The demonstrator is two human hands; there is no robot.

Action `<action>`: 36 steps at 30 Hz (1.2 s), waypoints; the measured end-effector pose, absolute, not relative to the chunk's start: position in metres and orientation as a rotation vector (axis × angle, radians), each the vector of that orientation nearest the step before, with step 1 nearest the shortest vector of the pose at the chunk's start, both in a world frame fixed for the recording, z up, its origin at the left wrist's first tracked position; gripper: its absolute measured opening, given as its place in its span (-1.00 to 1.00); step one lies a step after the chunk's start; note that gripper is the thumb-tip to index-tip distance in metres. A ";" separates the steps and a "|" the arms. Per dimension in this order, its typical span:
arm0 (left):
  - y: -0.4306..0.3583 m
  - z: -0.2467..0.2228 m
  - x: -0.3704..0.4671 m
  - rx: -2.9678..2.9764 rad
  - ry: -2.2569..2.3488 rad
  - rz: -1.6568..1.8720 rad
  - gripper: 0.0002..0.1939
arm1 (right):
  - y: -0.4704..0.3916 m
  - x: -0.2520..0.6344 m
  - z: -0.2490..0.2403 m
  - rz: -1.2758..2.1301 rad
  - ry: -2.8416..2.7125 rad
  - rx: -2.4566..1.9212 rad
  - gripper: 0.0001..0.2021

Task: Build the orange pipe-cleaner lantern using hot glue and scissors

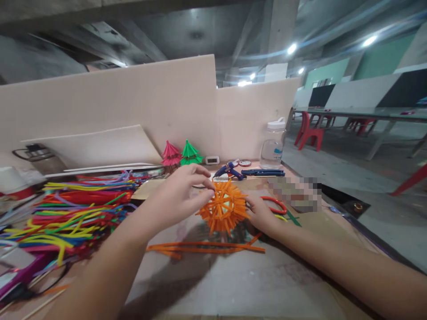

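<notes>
Between my hands, a spiky orange pipe-cleaner ball (223,208) is held above the work surface, with a pale core showing through its strips. My right hand (263,214) grips it from the right, its fingertips partly hidden behind the spikes. At the upper left edge of the ball, my left hand (188,191) has thumb and index finger pinched together, while its other fingers curl above. Whether a loose piece sits in that pinch is too small to tell. Several loose orange pipe cleaners (207,247) lie on the surface below. Red-handled scissors (276,204) rest just beyond my right hand.
Colourful pipe cleaners (76,218) are heaped at left. Behind stand pink (171,154) and green trees (191,153), a blue glue gun (230,169), a dark blue cutter (262,172) and a water bottle (272,144). A pale partition (116,106) borders the back.
</notes>
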State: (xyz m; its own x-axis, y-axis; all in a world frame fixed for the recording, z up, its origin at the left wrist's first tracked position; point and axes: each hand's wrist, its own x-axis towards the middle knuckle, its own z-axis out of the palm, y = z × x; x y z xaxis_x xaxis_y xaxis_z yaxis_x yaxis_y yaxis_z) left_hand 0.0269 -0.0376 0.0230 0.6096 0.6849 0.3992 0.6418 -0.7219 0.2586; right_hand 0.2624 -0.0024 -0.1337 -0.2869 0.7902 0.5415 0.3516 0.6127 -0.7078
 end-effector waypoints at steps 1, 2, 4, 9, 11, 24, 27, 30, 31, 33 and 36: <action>-0.040 0.022 0.026 2.768 1.148 0.703 -0.77 | -0.003 0.262 -0.133 0.572 -1.884 -0.912 -0.66; -0.042 0.020 0.026 2.792 1.168 0.675 -0.77 | -0.003 0.262 -0.133 0.566 -1.886 -0.913 -0.66; -0.043 0.018 0.027 2.836 1.205 0.636 -0.76 | -0.004 0.263 -0.132 0.549 -1.888 -0.921 -0.68; -0.036 0.012 0.030 2.915 1.138 0.526 -0.67 | -0.003 0.264 -0.133 0.523 -1.897 -0.936 -0.67; -0.033 0.012 0.030 2.878 1.091 0.497 -0.66 | -0.003 0.264 -0.133 0.528 -1.905 -0.931 -0.65; -0.035 0.020 0.039 2.591 1.281 0.454 -0.74 | 0.000 0.263 -0.136 0.550 -1.907 -0.888 -0.63; -0.032 0.017 0.038 2.571 1.275 0.468 -0.70 | 0.001 0.262 -0.136 0.532 -1.913 -0.888 -0.63; -0.029 0.012 0.035 2.548 1.245 0.492 -0.70 | 0.000 0.262 -0.135 0.512 -1.914 -0.892 -0.60; -0.029 0.011 0.035 2.533 1.230 0.504 -0.70 | -0.001 0.262 -0.134 0.506 -1.912 -0.894 -0.60; -0.028 0.008 0.035 2.498 1.207 0.533 -0.69 | -0.001 0.262 -0.134 0.498 -1.908 -0.899 -0.62; -0.028 0.007 0.037 2.461 1.207 0.542 -0.68 | -0.001 0.262 -0.135 0.495 -1.912 -0.903 -0.63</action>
